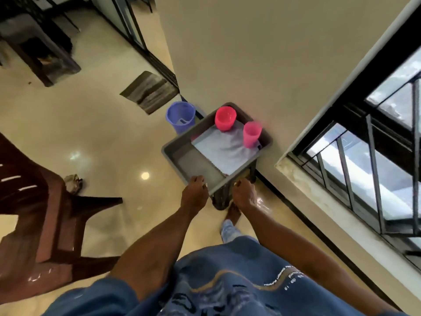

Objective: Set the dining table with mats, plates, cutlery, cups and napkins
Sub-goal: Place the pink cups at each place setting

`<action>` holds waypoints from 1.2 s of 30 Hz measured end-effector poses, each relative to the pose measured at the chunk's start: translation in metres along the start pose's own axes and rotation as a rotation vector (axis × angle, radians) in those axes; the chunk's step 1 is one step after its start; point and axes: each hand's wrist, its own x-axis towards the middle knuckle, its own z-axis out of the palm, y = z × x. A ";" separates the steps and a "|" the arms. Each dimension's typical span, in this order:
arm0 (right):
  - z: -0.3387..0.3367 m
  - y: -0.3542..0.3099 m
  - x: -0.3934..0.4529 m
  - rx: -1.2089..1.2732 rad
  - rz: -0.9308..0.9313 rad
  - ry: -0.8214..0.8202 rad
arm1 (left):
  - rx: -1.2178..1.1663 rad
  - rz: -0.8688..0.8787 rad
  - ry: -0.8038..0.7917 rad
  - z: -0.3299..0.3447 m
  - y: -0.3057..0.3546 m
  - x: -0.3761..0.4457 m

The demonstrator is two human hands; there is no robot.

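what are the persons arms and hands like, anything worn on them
Both forearms are bare down to the left hand and right hand, with no gloves, watch or rings visible. Short blue sleeves of a printed T-shirt cover the upper arms.

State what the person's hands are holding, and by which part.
Both the left hand and the right hand grip the grey tray at its near rim, one towards each near corner.

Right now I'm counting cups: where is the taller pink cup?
In the head view, the taller pink cup stands in the grey tray's far right corner, right of the pink bowl.
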 end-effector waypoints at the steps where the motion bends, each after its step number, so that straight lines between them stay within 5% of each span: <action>1: -0.005 -0.008 0.018 0.011 0.011 -0.006 | 0.017 0.003 -0.010 -0.004 0.006 0.018; 20: -0.027 -0.048 0.251 0.131 0.182 -0.040 | -0.115 -0.099 -0.277 0.019 0.075 0.251; 25: -0.015 -0.042 0.293 0.039 0.261 -0.095 | -0.071 -0.102 -0.320 0.033 0.066 0.279; 33: -0.008 -0.042 0.306 0.098 0.345 0.048 | -0.069 -0.115 -0.340 0.041 0.060 0.285; 36: -0.013 -0.042 0.292 0.063 0.247 0.025 | -0.109 -0.136 -0.327 0.035 0.065 0.278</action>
